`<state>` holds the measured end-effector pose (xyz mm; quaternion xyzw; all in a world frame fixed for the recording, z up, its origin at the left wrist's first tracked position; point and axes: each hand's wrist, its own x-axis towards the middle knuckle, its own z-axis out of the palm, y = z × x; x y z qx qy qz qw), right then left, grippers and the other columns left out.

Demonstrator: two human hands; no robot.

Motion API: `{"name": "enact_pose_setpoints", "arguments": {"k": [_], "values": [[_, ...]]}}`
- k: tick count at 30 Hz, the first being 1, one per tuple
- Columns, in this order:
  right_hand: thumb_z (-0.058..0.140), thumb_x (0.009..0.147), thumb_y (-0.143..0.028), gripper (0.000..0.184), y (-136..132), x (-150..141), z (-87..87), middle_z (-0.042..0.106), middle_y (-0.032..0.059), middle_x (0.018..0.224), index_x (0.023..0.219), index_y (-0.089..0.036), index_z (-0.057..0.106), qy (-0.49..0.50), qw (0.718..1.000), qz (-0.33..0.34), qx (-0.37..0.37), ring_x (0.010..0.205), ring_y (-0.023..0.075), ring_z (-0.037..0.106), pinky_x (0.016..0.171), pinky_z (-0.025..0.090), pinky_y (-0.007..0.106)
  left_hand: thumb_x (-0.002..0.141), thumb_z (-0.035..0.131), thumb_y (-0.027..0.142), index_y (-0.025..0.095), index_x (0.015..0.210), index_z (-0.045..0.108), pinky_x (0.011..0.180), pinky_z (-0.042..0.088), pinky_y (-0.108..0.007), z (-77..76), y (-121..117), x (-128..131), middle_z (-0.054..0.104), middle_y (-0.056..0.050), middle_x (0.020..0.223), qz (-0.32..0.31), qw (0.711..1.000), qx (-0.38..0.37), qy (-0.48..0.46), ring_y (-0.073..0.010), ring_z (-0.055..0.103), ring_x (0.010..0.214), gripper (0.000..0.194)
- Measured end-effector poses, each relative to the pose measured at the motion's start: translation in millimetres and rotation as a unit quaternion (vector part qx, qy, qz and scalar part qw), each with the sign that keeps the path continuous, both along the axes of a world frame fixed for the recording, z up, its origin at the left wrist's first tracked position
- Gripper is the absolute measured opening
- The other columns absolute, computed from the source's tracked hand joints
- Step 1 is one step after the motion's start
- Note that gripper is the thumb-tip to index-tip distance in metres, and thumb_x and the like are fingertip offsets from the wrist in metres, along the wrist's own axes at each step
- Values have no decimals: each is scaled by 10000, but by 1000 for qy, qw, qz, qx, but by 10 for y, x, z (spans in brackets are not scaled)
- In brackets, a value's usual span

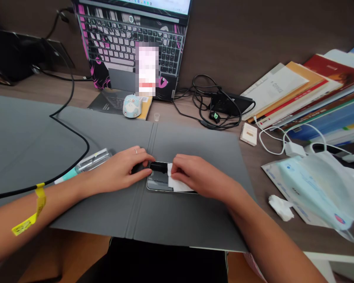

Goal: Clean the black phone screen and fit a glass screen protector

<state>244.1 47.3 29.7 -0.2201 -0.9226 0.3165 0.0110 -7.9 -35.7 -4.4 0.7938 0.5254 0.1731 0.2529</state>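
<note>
A smartphone [159, 178] lies flat on the grey desk mat, its dark glossy screen facing up. Thumb and fingers of my left hand [132, 167] are bent around its left end and grip it there; a ring sits on one finger. Over the right part of the screen lies a white tissue [179, 185], pinched in the closed fingers of my right hand [193, 173]. The tissue and that hand hide the phone's right end. Beside my left forearm lies a clear bottle [94, 159] with a pale teal end.
Behind the grey mat [200, 220] stands an open laptop [112, 43] with a blurred, phone-shaped item before it. A patterned mouse [132, 106], a black charger [231, 103], books [318, 86], a tissue pack [315, 192] and crumpled tissue [281, 207] lie around. A black cable [85, 143] crosses the left side.
</note>
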Motion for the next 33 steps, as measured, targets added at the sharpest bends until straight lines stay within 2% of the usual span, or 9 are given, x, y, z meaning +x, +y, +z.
{"name": "enact_pose_setpoints", "arguments": {"k": [4, 7, 13, 20, 26, 29, 33], "values": [[487, 1025, -179, 173, -133, -306, -195, 584, 46, 915, 879, -172, 580, 64, 995, 28, 70, 812, 164, 524, 748, 406, 286, 1016, 462, 386, 232, 1183, 624, 798, 447, -329, 16, -3, 10, 614, -29, 926, -1, 1000, 9, -1, -198, 556, 904, 280], [472, 1032, -185, 187, -108, -393, -264, 574, 52, 912, 886, -168, 588, 80, 992, 25, 98, 828, 171, 513, 768, 411, 291, 1025, 426, 342, 228, 1199, 616, 777, 444, -324, 36, -8, 11, 616, -29, 915, 5, 1000, 15, 2, -191, 552, 873, 282], [511, 999, -145, 131, 32, -253, -173, 565, 31, 908, 883, -178, 563, 68, 997, 10, 43, 823, 156, 534, 772, 415, 279, 1012, 465, 337, 234, 1281, 582, 819, 456, -332, 19, 11, -6, 650, -31, 986, 0, 999, 23, -22, -190, 565, 928, 311], [508, 1000, -169, 144, -30, -355, -155, 579, 42, 919, 870, -177, 571, 60, 997, 9, 39, 817, 159, 535, 775, 420, 287, 1001, 479, 310, 226, 1297, 577, 780, 467, -317, -4, 54, -40, 664, -31, 958, 6, 999, 36, -33, -175, 577, 870, 322], [562, 953, -122, 147, 108, -110, -2, 597, 7, 822, 821, -186, 574, 14, 999, 21, 30, 757, 146, 545, 709, 387, 265, 996, 498, 326, 221, 1190, 632, 792, 465, -318, -30, 99, -74, 664, -29, 934, 2, 999, 43, -31, -181, 584, 896, 258], [554, 966, -123, 144, 67, -156, -35, 607, 18, 846, 836, -181, 573, 10, 999, 5, 46, 774, 152, 549, 724, 391, 267, 1002, 498, 327, 215, 1185, 636, 836, 460, -333, -38, 104, -78, 645, -31, 941, -11, 999, 40, -31, -184, 580, 927, 255], [522, 995, -155, 139, -10, -266, -79, 609, 44, 913, 869, -177, 577, 31, 998, -2, 56, 812, 162, 558, 758, 408, 277, 984, 550, 442, 224, 1235, 631, 865, 469, -349, -18, 69, -61, 635, -47, 1018, -27, 999, 29, -23, -203, 577, 985, 342]]}}
